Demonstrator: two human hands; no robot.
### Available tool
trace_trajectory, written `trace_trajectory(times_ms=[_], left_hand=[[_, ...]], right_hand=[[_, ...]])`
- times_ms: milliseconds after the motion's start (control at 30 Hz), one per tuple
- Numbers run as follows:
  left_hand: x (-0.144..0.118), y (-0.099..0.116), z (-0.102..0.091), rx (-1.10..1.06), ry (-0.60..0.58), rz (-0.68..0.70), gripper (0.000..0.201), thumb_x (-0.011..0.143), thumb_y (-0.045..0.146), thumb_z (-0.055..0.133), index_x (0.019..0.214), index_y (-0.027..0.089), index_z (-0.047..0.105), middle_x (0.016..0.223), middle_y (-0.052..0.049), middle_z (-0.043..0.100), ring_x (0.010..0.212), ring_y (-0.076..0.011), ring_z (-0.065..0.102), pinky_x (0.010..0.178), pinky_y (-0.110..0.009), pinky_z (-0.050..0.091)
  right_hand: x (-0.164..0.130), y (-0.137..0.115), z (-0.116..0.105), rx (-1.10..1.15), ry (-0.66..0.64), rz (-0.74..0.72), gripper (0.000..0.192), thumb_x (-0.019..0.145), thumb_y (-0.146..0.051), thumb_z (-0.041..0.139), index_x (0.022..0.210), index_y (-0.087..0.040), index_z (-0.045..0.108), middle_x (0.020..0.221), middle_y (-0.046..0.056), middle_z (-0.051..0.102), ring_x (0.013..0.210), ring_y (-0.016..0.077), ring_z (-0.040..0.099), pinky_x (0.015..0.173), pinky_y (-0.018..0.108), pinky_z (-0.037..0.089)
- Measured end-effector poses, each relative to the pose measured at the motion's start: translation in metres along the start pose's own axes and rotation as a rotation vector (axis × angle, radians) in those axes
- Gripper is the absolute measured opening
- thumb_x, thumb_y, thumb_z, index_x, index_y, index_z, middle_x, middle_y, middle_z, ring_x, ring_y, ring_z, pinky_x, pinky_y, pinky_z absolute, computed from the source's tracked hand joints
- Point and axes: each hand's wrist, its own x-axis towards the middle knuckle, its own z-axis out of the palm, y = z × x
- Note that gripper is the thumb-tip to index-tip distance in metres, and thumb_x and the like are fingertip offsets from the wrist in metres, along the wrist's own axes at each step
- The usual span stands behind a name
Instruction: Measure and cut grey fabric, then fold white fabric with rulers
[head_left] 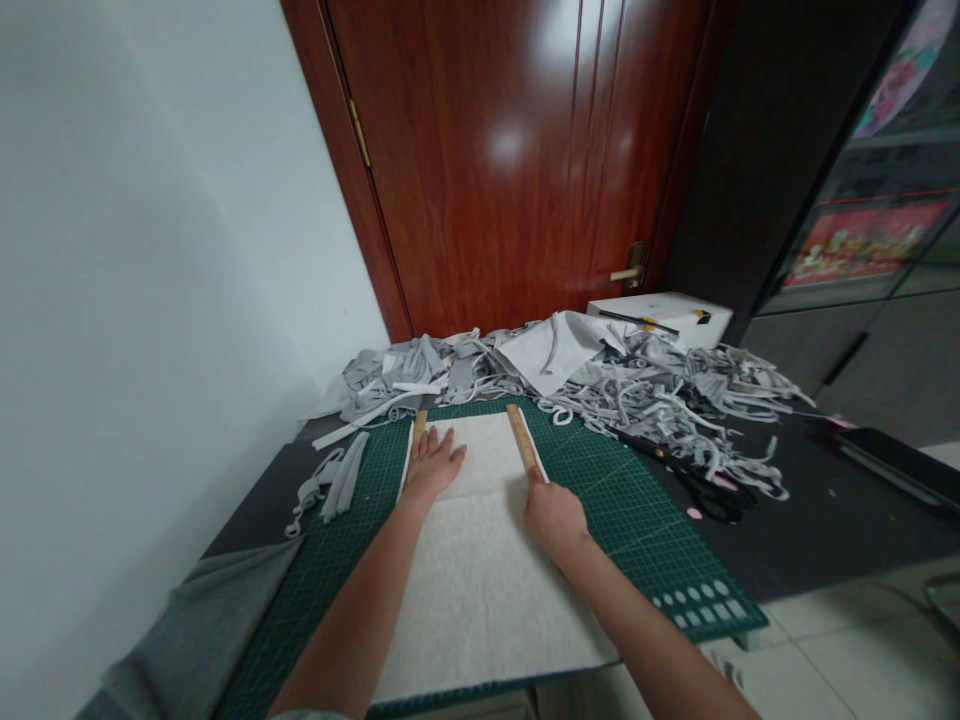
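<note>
Fingers of left hand [433,466] spread flat on white felt sheet [480,560]; right hand [553,518] fingers curled, gripping wooden ruler [523,443] lying along sheet's right edge, on green cutting mat [637,500].

Two bare forearms, no sleeves down to the wrists, no watch, no bracelet, no glove. Left hand [433,465] broad, with short rounded nails just visible at the fingertips; no ring behind the knuckles. Right hand [555,518] seen from the back, knuckles rounded, nails hidden beyond the fingers; no ring on this side either. A sliver of pale grey-green cloth [304,714] at the bottom edge, far back from the left fingers near the elbow, perhaps the hem of a short sleeve; too little showing to tell the garment
</note>
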Motion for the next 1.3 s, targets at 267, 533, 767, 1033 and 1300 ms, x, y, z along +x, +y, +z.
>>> trace_trajectory(times_ms=[267, 533, 767, 1033, 1300], left_hand=[[0.000, 0.002, -0.003, 0.016, -0.002, -0.004, 0.062, 0.095, 0.054, 0.026, 0.148, 0.022, 0.027, 0.153, -0.012, 0.025, 0.140, -0.0298, 0.022, 0.111, -0.041, 0.016], [0.002, 0.001, -0.001, 0.033, 0.000, 0.003, 0.061, 0.095, 0.054, 0.027, 0.147, 0.023, 0.026, 0.153, -0.011, 0.025, 0.140, -0.0299, 0.021, 0.111, -0.041, 0.016], [0.002, 0.002, -0.002, 0.028, -0.004, 0.003, 0.062, 0.095, 0.054, 0.028, 0.147, 0.021, 0.027, 0.152, -0.014, 0.025, 0.140, -0.0304, 0.020, 0.111, -0.041, 0.015], [0.006, 0.001, -0.004, -0.017, -0.067, -0.030, 0.062, 0.094, 0.056, 0.026, 0.148, 0.024, 0.025, 0.154, -0.010, 0.022, 0.141, -0.0291, 0.018, 0.111, -0.041, 0.018], [0.029, -0.005, -0.024, -0.057, -0.114, -0.003, 0.060, 0.085, 0.052, 0.050, 0.136, 0.020, 0.048, 0.138, -0.013, 0.049, 0.130, -0.0266, 0.041, 0.105, -0.035, 0.033]], right_hand=[[0.003, 0.003, 0.004, 0.021, 0.096, 0.004, 0.041, 0.089, -0.009, 0.036, 0.126, -0.008, 0.053, 0.088, 0.019, 0.072, 0.083, 0.0255, 0.071, 0.070, 0.032, 0.053], [0.005, 0.008, 0.005, 0.026, 0.129, 0.009, 0.036, 0.091, -0.014, 0.036, 0.118, -0.010, 0.060, 0.086, 0.019, 0.072, 0.080, 0.0253, 0.071, 0.068, 0.032, 0.052], [0.008, 0.008, 0.008, 0.043, 0.141, 0.023, 0.033, 0.087, -0.008, 0.037, 0.105, -0.008, 0.065, 0.086, 0.019, 0.073, 0.080, 0.0247, 0.071, 0.068, 0.030, 0.052], [0.008, 0.009, 0.008, 0.060, 0.148, 0.008, 0.033, 0.087, -0.009, 0.039, 0.110, -0.007, 0.063, 0.085, 0.019, 0.073, 0.080, 0.0250, 0.071, 0.067, 0.030, 0.052], [0.006, 0.007, 0.005, 0.065, 0.091, 0.008, 0.037, 0.086, -0.007, 0.039, 0.117, -0.005, 0.059, 0.089, 0.020, 0.072, 0.085, 0.0257, 0.071, 0.070, 0.031, 0.052]])
